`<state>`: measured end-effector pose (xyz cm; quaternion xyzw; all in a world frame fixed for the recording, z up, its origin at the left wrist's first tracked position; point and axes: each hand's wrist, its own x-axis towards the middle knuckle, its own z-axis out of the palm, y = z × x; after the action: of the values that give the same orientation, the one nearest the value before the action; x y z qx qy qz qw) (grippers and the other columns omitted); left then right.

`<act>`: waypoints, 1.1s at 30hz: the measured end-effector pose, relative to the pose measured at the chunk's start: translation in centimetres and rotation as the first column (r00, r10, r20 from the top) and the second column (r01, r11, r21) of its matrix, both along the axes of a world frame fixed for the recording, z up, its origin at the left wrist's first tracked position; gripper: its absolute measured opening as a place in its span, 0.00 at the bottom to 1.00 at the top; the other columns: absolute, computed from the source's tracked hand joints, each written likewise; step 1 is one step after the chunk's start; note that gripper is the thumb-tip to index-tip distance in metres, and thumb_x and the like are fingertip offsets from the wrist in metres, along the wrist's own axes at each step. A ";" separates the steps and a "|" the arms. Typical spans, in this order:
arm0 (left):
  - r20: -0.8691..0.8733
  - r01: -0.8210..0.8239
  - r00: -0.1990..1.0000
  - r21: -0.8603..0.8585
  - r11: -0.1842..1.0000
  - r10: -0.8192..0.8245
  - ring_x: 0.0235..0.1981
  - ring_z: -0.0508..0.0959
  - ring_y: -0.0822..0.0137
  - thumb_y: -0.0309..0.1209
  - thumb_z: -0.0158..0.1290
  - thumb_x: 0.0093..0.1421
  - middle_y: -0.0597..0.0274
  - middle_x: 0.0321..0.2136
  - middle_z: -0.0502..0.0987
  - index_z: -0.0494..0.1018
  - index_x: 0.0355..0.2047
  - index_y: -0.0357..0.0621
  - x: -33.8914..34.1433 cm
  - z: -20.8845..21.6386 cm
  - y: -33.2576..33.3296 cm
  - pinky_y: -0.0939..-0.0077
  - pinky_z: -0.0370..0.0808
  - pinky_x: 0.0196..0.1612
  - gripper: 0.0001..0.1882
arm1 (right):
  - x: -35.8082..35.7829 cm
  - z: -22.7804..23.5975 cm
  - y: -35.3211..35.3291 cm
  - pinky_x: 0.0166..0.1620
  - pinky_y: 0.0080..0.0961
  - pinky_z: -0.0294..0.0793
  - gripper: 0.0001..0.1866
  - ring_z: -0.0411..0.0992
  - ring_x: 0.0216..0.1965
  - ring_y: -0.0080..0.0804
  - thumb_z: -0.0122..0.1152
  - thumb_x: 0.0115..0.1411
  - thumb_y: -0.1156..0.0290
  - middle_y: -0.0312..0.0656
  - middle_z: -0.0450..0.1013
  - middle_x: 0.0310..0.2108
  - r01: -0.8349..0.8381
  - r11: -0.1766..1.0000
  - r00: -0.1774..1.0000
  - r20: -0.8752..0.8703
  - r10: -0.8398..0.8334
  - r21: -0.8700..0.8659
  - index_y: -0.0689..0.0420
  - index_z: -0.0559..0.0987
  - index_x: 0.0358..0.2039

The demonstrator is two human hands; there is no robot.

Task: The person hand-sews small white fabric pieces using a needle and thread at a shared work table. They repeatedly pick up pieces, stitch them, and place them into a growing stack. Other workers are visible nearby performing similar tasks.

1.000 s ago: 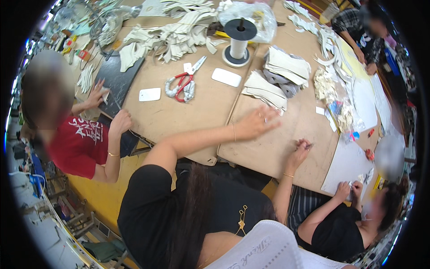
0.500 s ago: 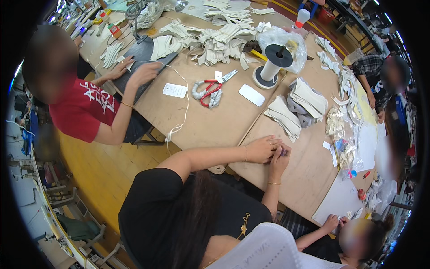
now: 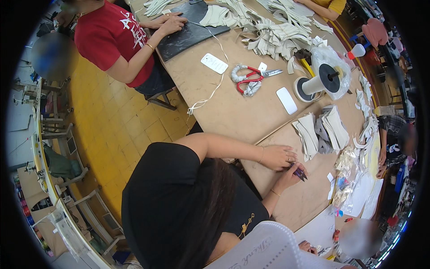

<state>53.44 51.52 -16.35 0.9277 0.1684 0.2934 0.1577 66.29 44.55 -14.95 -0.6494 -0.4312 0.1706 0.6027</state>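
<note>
My left hand lies palm down near the table's front edge, its fingers stretched out and nothing visible in them. Just beside it, my right hand is closed around small dark-purple thread snips, whose pointed tips stick out to the lower right. The fingers of the two hands are close together, and whether they touch is hard to tell. Beyond my hands on the brown table stand stacks of cut white fabric pieces and a second bundle.
Red-handled scissors, a white card and a large thread cone lie or stand farther off. Behind them is a heap of white pieces. A co-worker in red works at a black board. Plastic bags lie at the right.
The view has swung, so the table's things appear farther right. My hands have come slightly apart, and the snips' tips now show. The red-shirted co-worker's hands have come together on the board.
</note>
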 end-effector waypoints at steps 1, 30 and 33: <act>-0.010 0.008 1.000 -0.009 1.000 -0.008 0.64 0.65 0.62 0.42 0.59 0.54 0.60 0.58 0.72 0.77 0.46 0.48 0.0 0.0 0.0 0.57 0.56 0.68 0.21 | -0.1 -0.1 0.0 0.43 0.24 0.69 0.11 0.65 0.36 0.28 0.58 0.68 0.69 0.39 0.66 0.35 0.013 0.999 1.000 0.019 -0.014 0.030 0.58 0.65 0.36; -0.025 0.052 0.998 -0.217 0.975 -0.058 0.61 0.69 0.58 0.29 0.56 0.57 0.55 0.54 0.73 0.76 0.46 0.45 -2.4 2.3 0.1 0.57 0.61 0.66 0.15 | -0.3 0.7 0.3 0.40 0.23 0.71 0.13 0.69 0.34 0.23 0.55 0.69 0.66 0.39 0.70 0.35 0.079 0.995 0.985 -0.151 -0.088 -0.065 0.63 0.71 0.44; -0.022 0.043 0.999 -0.209 0.977 -0.049 0.61 0.69 0.58 0.29 0.56 0.57 0.55 0.53 0.73 0.76 0.46 0.45 -2.4 2.4 0.1 0.57 0.61 0.66 0.15 | -0.2 0.7 0.4 0.41 0.23 0.71 0.12 0.69 0.35 0.24 0.55 0.68 0.67 0.40 0.70 0.36 0.077 0.994 0.984 -0.153 -0.088 -0.075 0.63 0.70 0.44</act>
<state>51.04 51.66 -13.99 0.9136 0.1787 0.2578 0.2586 66.05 44.94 -14.30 -0.6719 -0.3492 0.2104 0.6183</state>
